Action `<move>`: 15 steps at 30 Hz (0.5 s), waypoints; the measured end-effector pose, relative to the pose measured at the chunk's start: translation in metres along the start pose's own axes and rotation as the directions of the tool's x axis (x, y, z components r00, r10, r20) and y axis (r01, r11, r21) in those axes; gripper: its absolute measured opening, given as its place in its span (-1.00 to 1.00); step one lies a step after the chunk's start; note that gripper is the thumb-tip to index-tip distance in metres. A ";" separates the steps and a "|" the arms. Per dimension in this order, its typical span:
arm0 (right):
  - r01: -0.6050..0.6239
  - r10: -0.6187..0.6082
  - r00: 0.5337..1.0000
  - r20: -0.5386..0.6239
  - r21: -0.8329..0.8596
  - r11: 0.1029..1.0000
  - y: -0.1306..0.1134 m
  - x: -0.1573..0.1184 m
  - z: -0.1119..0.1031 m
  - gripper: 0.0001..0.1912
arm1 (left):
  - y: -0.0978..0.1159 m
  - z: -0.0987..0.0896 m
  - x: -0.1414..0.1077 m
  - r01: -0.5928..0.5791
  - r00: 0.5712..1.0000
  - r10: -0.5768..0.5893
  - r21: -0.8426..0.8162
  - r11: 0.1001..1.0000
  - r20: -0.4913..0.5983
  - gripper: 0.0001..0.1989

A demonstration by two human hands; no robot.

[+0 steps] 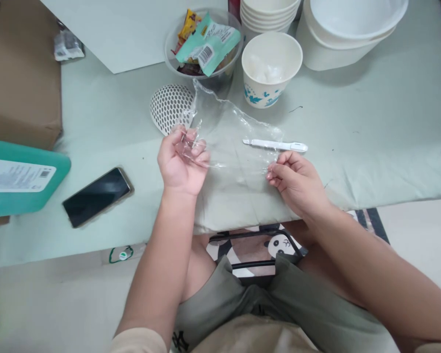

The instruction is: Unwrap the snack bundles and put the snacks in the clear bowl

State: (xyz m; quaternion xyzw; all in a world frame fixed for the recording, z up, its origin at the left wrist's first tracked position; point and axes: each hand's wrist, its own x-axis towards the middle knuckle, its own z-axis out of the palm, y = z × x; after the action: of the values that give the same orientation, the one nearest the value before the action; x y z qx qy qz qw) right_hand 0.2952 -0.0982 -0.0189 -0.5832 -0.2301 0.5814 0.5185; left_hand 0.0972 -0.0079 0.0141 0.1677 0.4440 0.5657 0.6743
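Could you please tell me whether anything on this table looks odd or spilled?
A thin dark strand lies loose on the tablecloth, near the patterned cup, like stray debris. No spill shows; the clear plastic held between left hand and right hand is wrinkled.

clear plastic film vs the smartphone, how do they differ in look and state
The clear plastic film is see-through and wrinkled; the smartphone is opaque, with a dark screen.
The film is held in the left hand and right hand; the smartphone lies on the table, untouched.
The film spreads wider in view than the smartphone.
Both look glossy.
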 end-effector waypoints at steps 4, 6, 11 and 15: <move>0.086 -0.079 0.994 -0.075 0.104 0.991 -0.002 0.005 -0.003 -0.68 | 0.000 0.006 -0.001 0.063 0.997 -0.068 -0.120 0.991 -0.037 -0.73; 0.079 -0.064 0.995 -0.077 0.221 0.972 -0.002 0.005 -0.003 -0.63 | -0.002 0.008 -0.001 0.106 0.993 -0.113 -0.159 0.982 -0.039 -0.71; -0.178 0.135 0.972 0.193 0.224 0.958 0.004 -0.004 0.004 -0.50 | -0.013 0.007 -0.001 0.079 0.997 -0.079 -0.040 0.996 -0.006 -0.74; -0.300 0.282 0.884 0.374 -0.010 0.954 0.008 -0.009 0.007 -0.52 | -0.015 0.008 -0.002 0.032 0.999 -0.030 0.031 0.999 -0.042 -0.73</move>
State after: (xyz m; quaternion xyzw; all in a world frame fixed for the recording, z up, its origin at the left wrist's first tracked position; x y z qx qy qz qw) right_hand 0.2843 -0.1063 -0.0203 -0.4781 -0.2198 0.7575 0.3865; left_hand 0.1131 -0.0124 0.0081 0.1594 0.4694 0.5515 0.6709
